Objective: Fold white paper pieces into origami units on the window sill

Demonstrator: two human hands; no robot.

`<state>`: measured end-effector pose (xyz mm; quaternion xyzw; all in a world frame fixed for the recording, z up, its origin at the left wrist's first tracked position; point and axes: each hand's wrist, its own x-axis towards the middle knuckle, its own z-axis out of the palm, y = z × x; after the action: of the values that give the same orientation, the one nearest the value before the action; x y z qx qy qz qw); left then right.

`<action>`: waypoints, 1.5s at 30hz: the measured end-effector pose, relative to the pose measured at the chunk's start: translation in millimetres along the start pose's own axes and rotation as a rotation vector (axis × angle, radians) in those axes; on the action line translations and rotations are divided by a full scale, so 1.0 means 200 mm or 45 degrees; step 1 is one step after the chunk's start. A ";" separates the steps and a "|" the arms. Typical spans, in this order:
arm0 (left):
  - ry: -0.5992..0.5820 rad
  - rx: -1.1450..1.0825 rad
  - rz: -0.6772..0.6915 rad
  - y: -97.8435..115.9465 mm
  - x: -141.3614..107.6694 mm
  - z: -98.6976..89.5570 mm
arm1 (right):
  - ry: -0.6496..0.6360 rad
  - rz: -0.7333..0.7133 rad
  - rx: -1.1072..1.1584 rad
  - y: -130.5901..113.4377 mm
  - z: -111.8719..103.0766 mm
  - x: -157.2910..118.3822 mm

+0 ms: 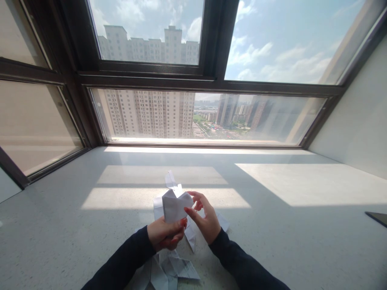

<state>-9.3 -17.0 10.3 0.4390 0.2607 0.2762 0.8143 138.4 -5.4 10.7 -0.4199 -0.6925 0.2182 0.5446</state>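
A folded piece of white paper (177, 207) is held up between my two hands above the pale stone sill. It has a notch between two raised corners along its top. My left hand (168, 233) grips its lower edge, with the thumb across the front and the fingers curled beneath. At the paper's right edge, my right hand (204, 215) pinches it between thumb and fingers. Behind and below the held piece lie other folded white papers (171, 179), partly hidden by it and by my hands. Closer to me is a heap of folded papers (169, 268).
The speckled sill (272, 241) reaches to a dark-framed window (196, 147), with tall buildings outside. Bright sunlight patches and shadows cross it. A dark flat object (377, 218) lies at the far right edge. A white wall (356, 117) stands on the right.
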 end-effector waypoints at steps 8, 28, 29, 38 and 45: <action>-0.131 -0.107 -0.024 0.03 -0.03 0.01 | -0.063 0.112 0.025 -0.01 0.01 -0.01; -0.141 -0.227 -0.155 0.01 -0.04 -0.02 | -0.302 0.272 0.272 0.00 0.03 -0.01; -0.156 -0.234 -0.141 0.01 -0.04 -0.02 | -0.298 0.261 0.267 -0.01 0.03 -0.01; -0.353 -0.308 -0.104 0.00 -0.04 -0.03 | -0.289 0.186 0.255 -0.04 0.02 -0.01; -0.401 -0.284 -0.116 -0.01 -0.04 -0.03 | -0.324 0.157 0.283 -0.03 0.02 -0.02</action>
<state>-19.0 -20.6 7.3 0.3715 0.1176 0.1943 0.9002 132.8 -10.5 11.8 -0.3678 -0.7004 0.3775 0.4812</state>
